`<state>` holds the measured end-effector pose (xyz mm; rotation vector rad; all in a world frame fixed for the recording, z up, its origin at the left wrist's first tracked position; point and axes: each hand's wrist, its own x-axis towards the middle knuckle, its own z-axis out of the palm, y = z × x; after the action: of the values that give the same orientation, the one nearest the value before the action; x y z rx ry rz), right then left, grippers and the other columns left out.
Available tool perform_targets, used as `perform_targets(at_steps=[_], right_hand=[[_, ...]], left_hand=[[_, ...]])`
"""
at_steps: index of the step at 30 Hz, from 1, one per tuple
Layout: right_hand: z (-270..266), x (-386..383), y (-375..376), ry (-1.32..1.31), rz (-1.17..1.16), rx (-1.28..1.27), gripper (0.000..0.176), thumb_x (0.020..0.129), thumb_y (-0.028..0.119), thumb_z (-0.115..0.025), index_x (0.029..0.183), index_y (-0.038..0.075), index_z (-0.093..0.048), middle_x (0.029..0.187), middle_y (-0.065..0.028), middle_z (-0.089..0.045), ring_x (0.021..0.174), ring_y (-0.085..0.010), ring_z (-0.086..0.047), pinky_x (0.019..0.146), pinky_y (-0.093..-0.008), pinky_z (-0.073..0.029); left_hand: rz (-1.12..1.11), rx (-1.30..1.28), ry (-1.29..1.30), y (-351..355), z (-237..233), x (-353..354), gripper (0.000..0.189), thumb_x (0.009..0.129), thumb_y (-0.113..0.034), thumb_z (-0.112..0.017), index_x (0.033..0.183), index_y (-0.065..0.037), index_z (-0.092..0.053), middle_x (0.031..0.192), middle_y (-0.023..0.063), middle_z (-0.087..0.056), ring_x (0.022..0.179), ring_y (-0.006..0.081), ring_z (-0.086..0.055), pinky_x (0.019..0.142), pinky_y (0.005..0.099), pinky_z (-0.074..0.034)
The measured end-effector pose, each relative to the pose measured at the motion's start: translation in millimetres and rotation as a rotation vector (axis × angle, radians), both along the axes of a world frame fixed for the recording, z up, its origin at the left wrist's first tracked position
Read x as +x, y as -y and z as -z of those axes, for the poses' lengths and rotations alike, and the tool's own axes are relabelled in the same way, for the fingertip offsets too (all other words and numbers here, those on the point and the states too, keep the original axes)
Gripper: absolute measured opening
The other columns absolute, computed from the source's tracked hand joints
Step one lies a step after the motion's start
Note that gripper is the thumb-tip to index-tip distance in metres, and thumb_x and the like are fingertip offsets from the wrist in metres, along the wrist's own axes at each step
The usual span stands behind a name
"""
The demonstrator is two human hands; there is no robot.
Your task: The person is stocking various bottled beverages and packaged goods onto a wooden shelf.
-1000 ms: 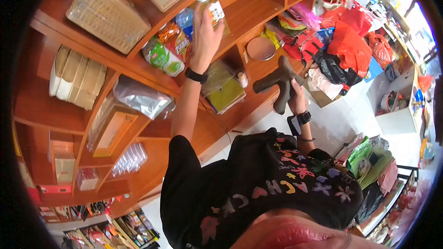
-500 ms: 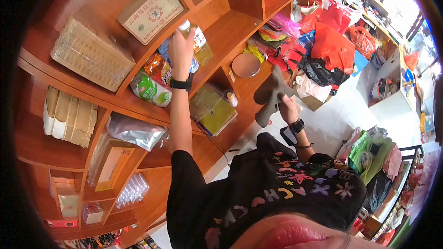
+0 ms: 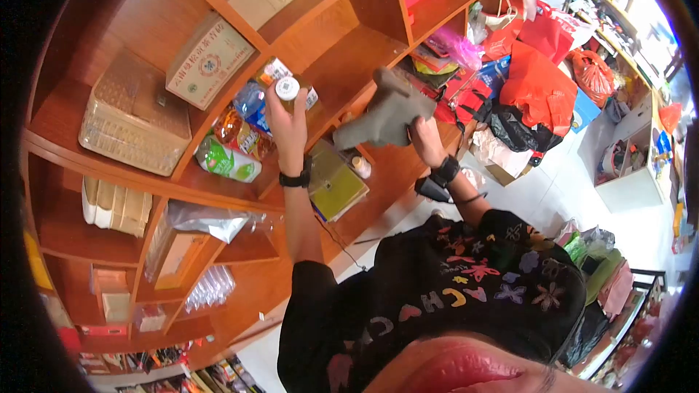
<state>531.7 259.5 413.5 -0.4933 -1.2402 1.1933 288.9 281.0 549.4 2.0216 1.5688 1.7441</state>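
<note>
Shelving: brown wood (image 3: 348, 51), with a tea box (image 3: 211, 65) standing near the bottles.
Left hand (image 3: 290, 129): fingers wrapped around a white-capped bottle (image 3: 287, 89).
Bottle: at the shelf, beside other drinks (image 3: 243, 135).
Right hand (image 3: 428, 143): grasping a grey cloth (image 3: 388, 115).

Pretty sure this is a small shop or a shop's stockroom, hard to say which. The left side is all brown wooden shelving (image 3: 352, 49), with a carton printed in Chinese characters (image 3: 211, 65), a plastic-wrapped woven case (image 3: 135, 120) and drink bottles (image 3: 231, 160) in the cubbies. There's a pile of red carrier bags (image 3: 540, 89) over on the far right, a white cabinet (image 3: 632, 169) past it, white floor tiles (image 3: 542, 188), and packaged goods (image 3: 149, 365) crammed in near left.
</note>
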Motion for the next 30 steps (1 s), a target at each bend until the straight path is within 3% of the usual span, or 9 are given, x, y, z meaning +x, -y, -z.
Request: perform_targets(at_steps=[2, 6, 11, 15, 19, 24, 27, 29, 30], right_hand=[[-17, 3, -7, 0.060, -0.039, 0.025, 0.072, 0.096, 0.058, -0.035, 0.133, -0.004, -0.041, 0.129, -0.0115, -0.050, 0.121, -0.0212, -0.044, 0.103, -0.0361, -0.035], [-30, -2, -15, 0.100, -0.029, 0.188, 0.067, 0.099, 0.053, -0.025, 0.132, -0.002, -0.043, 0.130, -0.0176, -0.050, 0.123, -0.0312, -0.044, 0.105, -0.0397, -0.032], [-66, -16, 0, 0.370, -0.189, 0.329, 0.055, 0.099, 0.041, -0.026, 0.124, -0.002, -0.049, 0.129, -0.0242, -0.048, 0.118, -0.0433, -0.043, 0.106, -0.0458, -0.032], [-59, -43, 11, 0.451, 0.002, 0.816, 0.044, 0.096, 0.031, -0.035, 0.119, -0.002, -0.052, 0.119, -0.0262, -0.052, 0.110, -0.0439, -0.047, 0.098, -0.0464, -0.037], [-26, -42, 30, 0.445, -0.339, 0.353, 0.036, 0.097, 0.025, -0.036, 0.116, -0.001, -0.053, 0.102, -0.0163, -0.056, 0.093, -0.0293, -0.052, 0.084, -0.0393, -0.043], [61, -15, 32, 0.563, -0.915, -0.253, 0.034, 0.100, 0.025, -0.039, 0.115, -0.002, -0.053, 0.097, -0.0058, -0.052, 0.083, -0.0142, -0.047, 0.077, -0.0346, -0.044], [108, -22, 53, 0.354, -0.738, 0.317, 0.036, 0.101, 0.026, -0.037, 0.118, -0.001, -0.053, 0.095, -0.0032, -0.054, 0.081, -0.0141, -0.047, 0.074, -0.0322, -0.045], [114, -5, 61, 0.451, -1.147, -0.566, 0.043, 0.101, 0.033, -0.042, 0.124, -0.001, -0.054, 0.098, -0.0032, -0.059, 0.087, -0.0166, -0.052, 0.078, -0.0326, -0.046], [96, 10, 61, 0.562, -1.172, -0.577, 0.047, 0.099, 0.037, -0.046, 0.124, -0.001, -0.054, 0.098, -0.0038, -0.060, 0.087, -0.0161, -0.054, 0.077, -0.0318, -0.046]], left_hand=[[-0.101, 0.051, -0.079, -6, 14, -4, 0.041, 0.090, -0.023, -0.065, 0.117, 0.004, -0.050, 0.104, 0.0147, -0.061, 0.093, 0.0244, -0.058, 0.085, 0.0351, -0.045], [-0.150, 0.216, 0.226, 11, 21, 15, 0.034, 0.094, -0.020, -0.059, 0.117, 0.003, -0.050, 0.109, 0.0127, -0.059, 0.100, 0.0220, -0.054, 0.090, 0.0351, -0.042], [0.012, 0.200, 0.541, 59, 24, 36, 0.041, 0.098, -0.027, -0.054, 0.125, 0.002, -0.047, 0.119, 0.0122, -0.058, 0.107, 0.0194, -0.054, 0.094, 0.0333, -0.042], [0.180, 0.092, 0.699, 106, 49, 59, 0.057, 0.094, -0.039, -0.058, 0.131, 0.002, -0.042, 0.122, 0.0113, -0.055, 0.108, 0.0189, -0.054, 0.094, 0.0339, -0.043], [0.012, -0.050, 0.554, 147, 80, 53, 0.065, 0.086, -0.047, -0.066, 0.124, 0.002, -0.046, 0.115, 0.0117, -0.058, 0.105, 0.0217, -0.056, 0.102, 0.0369, -0.037], [0.336, -0.191, 0.550, 154, 79, 62, 0.066, 0.084, -0.056, -0.063, 0.115, 0.001, -0.050, 0.108, 0.0129, -0.060, 0.102, 0.0247, -0.057, 0.107, 0.0428, -0.032], [0.363, -0.285, 0.585, 159, 67, 86, 0.072, 0.081, -0.068, -0.054, 0.102, 0.000, -0.054, 0.094, 0.0140, -0.061, 0.099, 0.0300, -0.058, 0.112, 0.0528, -0.022], [0.455, -0.336, 0.651, 160, 78, 83, 0.071, 0.081, -0.067, -0.055, 0.103, 0.001, -0.054, 0.095, 0.0137, -0.060, 0.100, 0.0293, -0.057, 0.112, 0.0530, -0.023], [0.500, -0.358, 0.683, 160, 85, 80, 0.071, 0.081, -0.066, -0.056, 0.104, 0.001, -0.054, 0.096, 0.0135, -0.060, 0.101, 0.0289, -0.057, 0.112, 0.0531, -0.023]])
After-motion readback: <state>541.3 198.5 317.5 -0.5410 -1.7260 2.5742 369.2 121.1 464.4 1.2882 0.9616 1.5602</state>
